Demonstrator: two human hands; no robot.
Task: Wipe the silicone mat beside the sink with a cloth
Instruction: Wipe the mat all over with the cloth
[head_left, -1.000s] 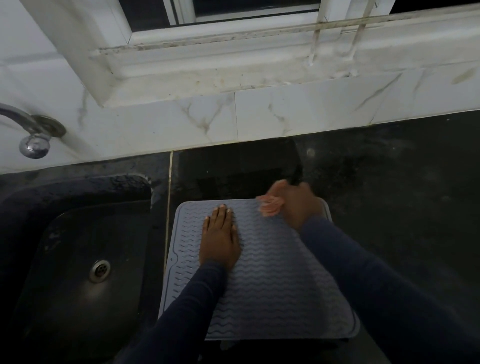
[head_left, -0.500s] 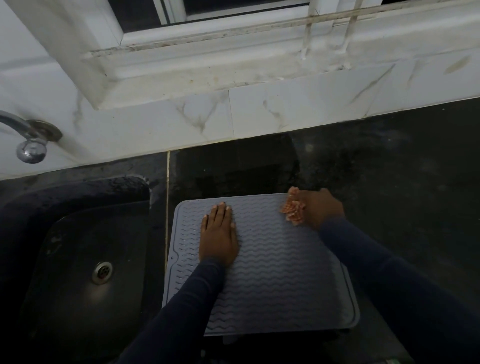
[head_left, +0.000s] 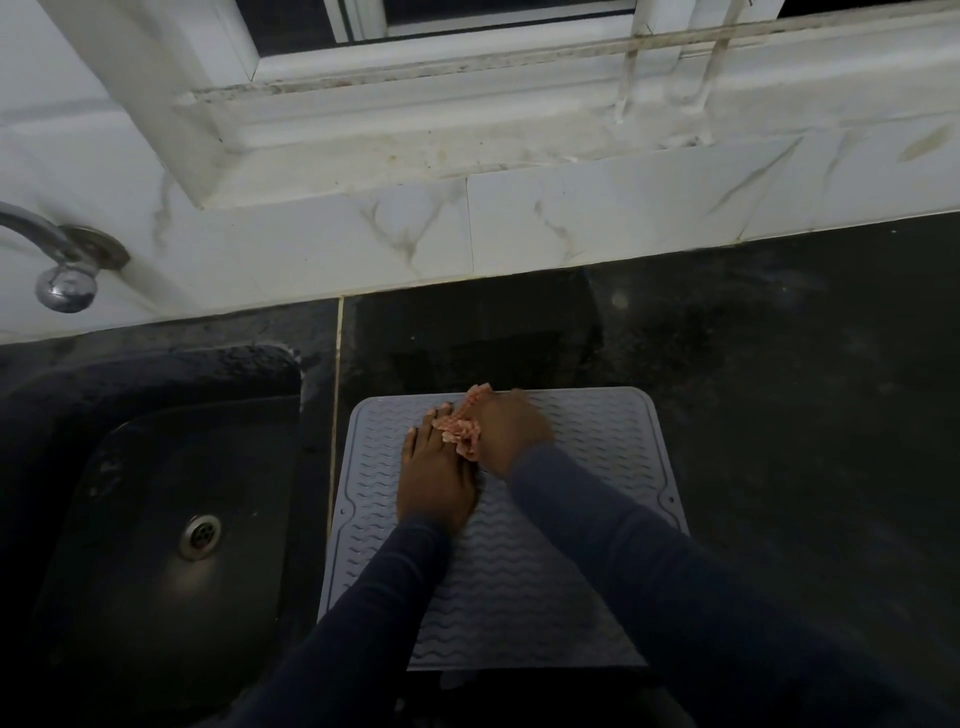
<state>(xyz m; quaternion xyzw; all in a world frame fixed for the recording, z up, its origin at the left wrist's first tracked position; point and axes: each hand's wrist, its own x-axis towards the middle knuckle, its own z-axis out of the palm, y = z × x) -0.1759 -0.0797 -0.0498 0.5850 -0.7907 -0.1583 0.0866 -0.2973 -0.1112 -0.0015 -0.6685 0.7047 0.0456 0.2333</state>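
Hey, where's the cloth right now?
Head view: the cloth is bunched in the right hand near the far edge of the mat, beside the left hand.

Dim, grainy; wide-angle edge distortion

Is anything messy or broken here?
Nothing is spilled or broken. The grey mat lies flat beside the sink, the left hand pressing it, the right hand holding the cloth on it. Only the window sill looks odd: dirty specks and streaks run along it.
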